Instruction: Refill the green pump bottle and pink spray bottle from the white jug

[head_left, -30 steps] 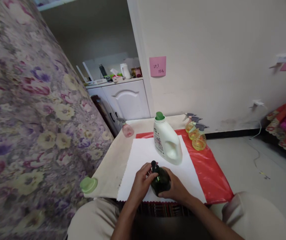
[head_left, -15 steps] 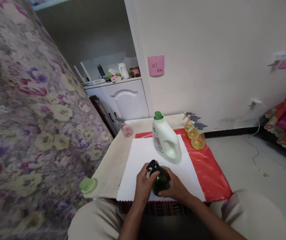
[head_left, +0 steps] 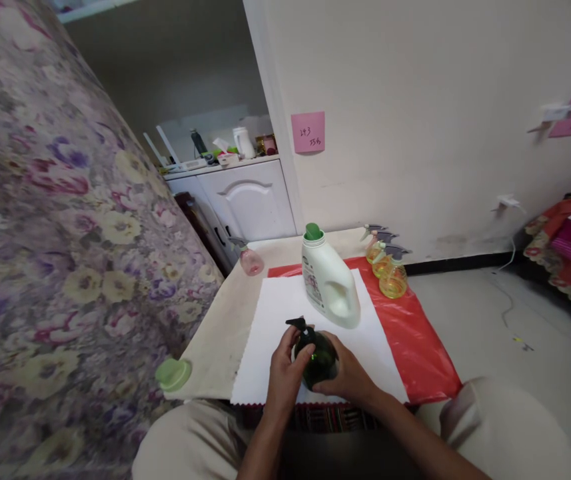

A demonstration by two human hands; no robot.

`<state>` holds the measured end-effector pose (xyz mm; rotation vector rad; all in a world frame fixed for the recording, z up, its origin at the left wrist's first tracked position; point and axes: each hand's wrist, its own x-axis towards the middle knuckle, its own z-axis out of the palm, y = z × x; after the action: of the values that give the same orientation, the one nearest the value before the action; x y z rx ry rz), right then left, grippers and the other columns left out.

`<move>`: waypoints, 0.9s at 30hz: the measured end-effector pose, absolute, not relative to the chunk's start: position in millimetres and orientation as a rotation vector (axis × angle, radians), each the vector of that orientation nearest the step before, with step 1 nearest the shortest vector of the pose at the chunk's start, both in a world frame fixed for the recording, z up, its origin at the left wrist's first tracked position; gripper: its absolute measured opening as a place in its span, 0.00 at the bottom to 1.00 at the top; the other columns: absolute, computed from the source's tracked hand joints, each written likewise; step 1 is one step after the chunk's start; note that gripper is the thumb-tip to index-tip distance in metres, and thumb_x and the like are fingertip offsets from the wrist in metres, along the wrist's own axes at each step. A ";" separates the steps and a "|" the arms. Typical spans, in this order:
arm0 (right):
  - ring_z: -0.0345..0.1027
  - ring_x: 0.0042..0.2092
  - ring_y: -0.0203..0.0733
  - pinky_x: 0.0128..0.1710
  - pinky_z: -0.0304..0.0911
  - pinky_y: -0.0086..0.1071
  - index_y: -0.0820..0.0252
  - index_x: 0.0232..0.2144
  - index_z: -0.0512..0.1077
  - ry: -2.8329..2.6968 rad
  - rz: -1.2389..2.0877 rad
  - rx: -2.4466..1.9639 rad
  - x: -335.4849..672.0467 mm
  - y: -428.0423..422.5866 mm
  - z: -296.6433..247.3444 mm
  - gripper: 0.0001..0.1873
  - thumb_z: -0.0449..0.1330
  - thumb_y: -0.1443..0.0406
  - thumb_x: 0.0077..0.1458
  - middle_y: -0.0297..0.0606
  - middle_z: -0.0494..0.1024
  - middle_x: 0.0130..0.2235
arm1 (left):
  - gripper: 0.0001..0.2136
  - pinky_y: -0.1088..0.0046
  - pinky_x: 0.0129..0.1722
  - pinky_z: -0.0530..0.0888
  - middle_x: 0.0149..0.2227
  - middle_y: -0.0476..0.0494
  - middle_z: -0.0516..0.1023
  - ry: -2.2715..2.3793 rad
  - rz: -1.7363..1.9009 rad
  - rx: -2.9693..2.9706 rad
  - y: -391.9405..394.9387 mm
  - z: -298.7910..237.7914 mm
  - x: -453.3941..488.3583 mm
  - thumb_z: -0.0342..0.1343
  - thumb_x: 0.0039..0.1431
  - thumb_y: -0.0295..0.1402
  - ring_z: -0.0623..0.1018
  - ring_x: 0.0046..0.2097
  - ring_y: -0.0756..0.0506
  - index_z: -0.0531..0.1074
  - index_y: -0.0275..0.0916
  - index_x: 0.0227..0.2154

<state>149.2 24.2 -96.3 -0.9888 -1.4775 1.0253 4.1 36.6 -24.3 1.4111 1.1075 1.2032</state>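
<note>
A dark green pump bottle (head_left: 321,363) with a black pump head stands at the front of the white sheet (head_left: 265,320). My left hand (head_left: 285,363) wraps its left side near the shoulder, thumb across the front. Around the right side and lower front curls my right hand (head_left: 348,373). Just behind the hands is a large pale green jug (head_left: 328,280), its mouth uncapped and a green spout showing inside. The pump's nozzle points to the left.
A light green cap (head_left: 173,375) lies at the table's front left corner. A pink spray bottle (head_left: 252,261) stands at the back left. Yellow spray bottles (head_left: 392,283) line the right side on red plastic (head_left: 415,333). The wall (head_left: 415,133) rises behind the table.
The left fingers have come down off the black pump head to the bottle's shoulder, so the nozzle shows more plainly. The right hand keeps its hold. The view has shifted slightly.
</note>
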 end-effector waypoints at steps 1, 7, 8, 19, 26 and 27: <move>0.63 0.56 0.53 0.57 0.59 0.49 0.52 0.57 0.57 -1.478 1.022 -0.991 149.1 24.1 -95.8 0.50 0.72 0.71 0.30 0.41 0.69 0.56 | 0.20 0.64 0.53 0.68 0.49 0.41 0.77 1.122 1.230 1.394 35.4 -24.2 5.5 0.61 0.51 0.34 0.74 0.52 0.41 0.70 0.40 0.47; 0.63 0.56 0.53 0.57 0.58 0.49 0.52 0.57 0.58 -1.486 1.007 -0.980 150.6 23.3 -93.9 0.49 0.72 0.70 0.32 0.41 0.69 0.56 | 0.13 0.66 0.50 0.70 0.43 0.44 0.78 1.203 1.288 1.481 33.4 -25.3 6.8 0.60 0.52 0.35 0.75 0.48 0.43 0.72 0.40 0.41; 0.63 0.56 0.53 0.57 0.58 0.49 0.52 0.57 0.58 -1.485 1.006 -0.976 150.9 23.3 -93.9 0.49 0.72 0.70 0.32 0.41 0.69 0.56 | 0.14 0.65 0.52 0.69 0.46 0.43 0.77 1.176 1.253 1.502 33.9 -24.8 5.3 0.60 0.53 0.35 0.75 0.50 0.42 0.72 0.40 0.43; 0.62 0.57 0.53 0.57 0.58 0.48 0.52 0.57 0.58 -1.470 1.012 -0.933 153.1 22.4 -90.0 0.50 0.72 0.70 0.30 0.40 0.69 0.57 | 0.14 0.66 0.49 0.71 0.42 0.44 0.79 1.175 1.241 1.476 33.8 -17.0 5.8 0.61 0.51 0.37 0.77 0.46 0.42 0.73 0.39 0.40; 0.62 0.57 0.53 0.58 0.57 0.50 0.52 0.58 0.57 -1.465 1.021 -0.935 154.2 22.7 -86.4 0.50 0.72 0.71 0.31 0.41 0.69 0.56 | 0.20 0.63 0.55 0.66 0.49 0.42 0.75 1.238 1.265 1.608 31.7 -10.5 7.0 0.62 0.49 0.32 0.73 0.53 0.41 0.70 0.41 0.47; 0.62 0.57 0.53 0.58 0.57 0.50 0.52 0.57 0.57 -1.464 1.019 -0.938 154.0 22.9 -86.5 0.51 0.72 0.71 0.30 0.41 0.68 0.56 | 0.17 0.63 0.54 0.67 0.45 0.44 0.76 1.277 1.294 1.625 31.4 -9.8 8.0 0.62 0.49 0.33 0.74 0.51 0.41 0.71 0.41 0.44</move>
<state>154.0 22.9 -86.5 -0.9381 -1.4636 1.0194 8.0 31.4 -9.8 1.6249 1.2771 1.2940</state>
